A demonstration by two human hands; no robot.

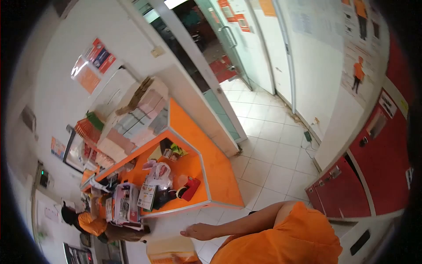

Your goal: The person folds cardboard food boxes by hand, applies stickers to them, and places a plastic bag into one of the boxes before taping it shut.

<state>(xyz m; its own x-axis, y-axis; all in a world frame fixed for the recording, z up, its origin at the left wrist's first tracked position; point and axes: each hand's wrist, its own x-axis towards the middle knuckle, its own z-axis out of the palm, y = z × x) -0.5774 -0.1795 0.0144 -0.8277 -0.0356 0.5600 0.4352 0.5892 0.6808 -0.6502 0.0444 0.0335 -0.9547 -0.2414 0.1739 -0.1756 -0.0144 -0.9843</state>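
Open hand (pixel 200 231) above box (pixel 172 251)

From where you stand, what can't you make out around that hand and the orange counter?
- Head view: only one hand shows, and which side it is can't be told; the other is out of view.
- The yellow package beneath it is cut off by the bottom edge.
- Goods on the orange counter are too small to identify.
- Wall posters are too blurred to read.

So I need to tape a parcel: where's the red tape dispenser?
In the head view, the red tape dispenser lies on the orange counter, right of the white plastic bag.
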